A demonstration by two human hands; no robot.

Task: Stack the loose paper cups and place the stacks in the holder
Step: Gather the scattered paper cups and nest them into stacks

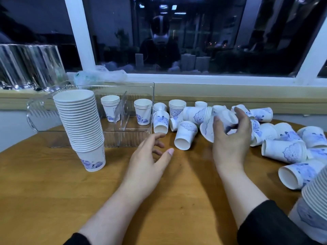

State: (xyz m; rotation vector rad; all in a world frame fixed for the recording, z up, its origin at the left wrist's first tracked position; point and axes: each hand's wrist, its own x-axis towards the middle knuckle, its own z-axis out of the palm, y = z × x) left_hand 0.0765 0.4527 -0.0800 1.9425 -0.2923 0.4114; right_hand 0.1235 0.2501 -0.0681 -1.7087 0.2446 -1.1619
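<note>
My right hand (230, 138) has its fingers curled around a white paper cup with blue flower print (223, 115), grasping it above the far side of the round wooden table (53, 200). My left hand (150, 161) hovers over the table with fingers spread and relaxed, holding nothing, near a loose cup lying on its side (184, 137). More loose blue-printed paper cups (284, 150) lie scattered right of my right hand. On the left stands a tall stack of nested white cups (81, 128), just in front of the clear acrylic holder (141, 85), which has two short stacks (143, 111) standing inside. Another stack (313, 206) shows at the near right edge.
</note>
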